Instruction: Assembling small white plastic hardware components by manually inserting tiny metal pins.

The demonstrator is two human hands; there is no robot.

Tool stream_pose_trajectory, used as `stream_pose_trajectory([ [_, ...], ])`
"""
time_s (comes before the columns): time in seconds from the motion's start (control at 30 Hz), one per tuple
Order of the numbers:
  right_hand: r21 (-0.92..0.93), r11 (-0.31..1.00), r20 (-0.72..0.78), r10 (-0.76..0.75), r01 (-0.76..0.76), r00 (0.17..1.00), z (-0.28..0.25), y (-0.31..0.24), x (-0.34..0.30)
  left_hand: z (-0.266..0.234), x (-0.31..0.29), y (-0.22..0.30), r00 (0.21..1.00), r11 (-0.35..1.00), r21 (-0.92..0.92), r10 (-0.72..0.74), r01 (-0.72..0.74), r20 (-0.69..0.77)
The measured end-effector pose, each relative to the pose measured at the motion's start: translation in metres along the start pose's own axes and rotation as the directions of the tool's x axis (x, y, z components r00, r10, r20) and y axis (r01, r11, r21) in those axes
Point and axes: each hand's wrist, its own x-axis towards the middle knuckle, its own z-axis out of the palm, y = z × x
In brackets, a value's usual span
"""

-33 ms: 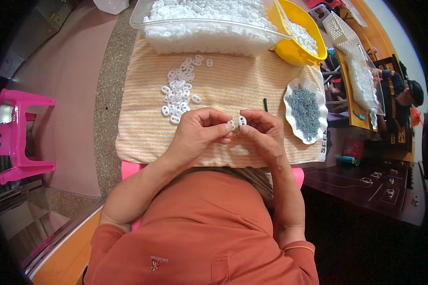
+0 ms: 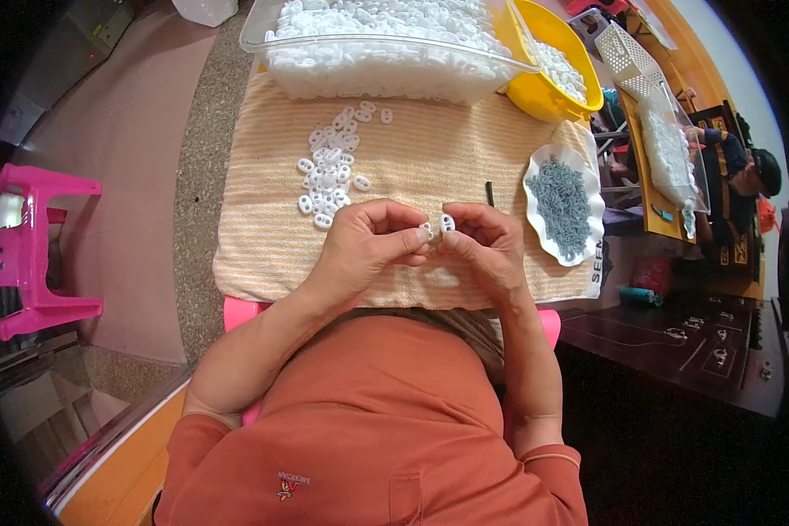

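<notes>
My left hand [image 2: 364,245] is closed in a pinch above the striped towel, thumb against forefinger, on a small white plastic piece [image 2: 426,227] mostly covered by the fingertips. Close beside it, my right hand [image 2: 493,248] pinches a white oval two-hole plastic piece [image 2: 447,223] upright, its holes facing up. A narrow gap shows between the two pieces. To the left of my hands lies a loose pile of similar white oval pieces [image 2: 329,171]. On the right, a white scalloped dish [image 2: 531,210] holds many tiny grey parts [image 2: 561,209], too small to make out singly.
A clear plastic bin [image 2: 386,79] full of white pieces stands at the far edge, with a yellow basin [image 2: 535,98] beside it. A short black stick [image 2: 489,194] lies on the towel [image 2: 430,149]. A pink stool [image 2: 39,250] stands left; another person [image 2: 736,171] sits far right.
</notes>
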Motion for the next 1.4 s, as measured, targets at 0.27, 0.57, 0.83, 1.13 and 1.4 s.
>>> stream_pose_trajectory([
  [0.27, 0.022, 1.0, 0.01, -0.019, 0.019, 1.0, 0.0, 0.0011, -0.0002, -0.0006, 0.0, -0.0006, 1.0, 1.0, -0.003, 0.008, -0.008, 0.008],
  [0.57, -0.021, 1.0, 0.02, -0.018, 0.019, 1.0, -0.0017, 0.0041, -0.0003, -0.0005, -0.0002, -0.0013, 1.0, 1.0, 0.004, 0.005, -0.005, 0.009],
  [0.83, -0.022, 1.0, 0.04, -0.01, 0.011, 0.999, -0.0023, 0.0046, 0.0002, -0.0008, 0.0008, -0.0023, 1.0, 1.0, 0.015, 0.001, -0.001, 0.015],
  [1.13, -0.012, 0.999, 0.029, 0.037, -0.037, 0.999, 0.0025, -0.0001, -0.0013, 0.0023, -0.0001, -0.0012, 1.0, 0.999, 0.041, 0.004, -0.004, 0.016],
  [1.4, -0.012, 0.999, 0.045, 0.034, -0.033, 0.998, 0.0039, -0.0029, -0.0021, 0.0016, -0.0001, -0.0029, 1.0, 0.998, 0.058, -0.004, 0.002, 0.024],
])
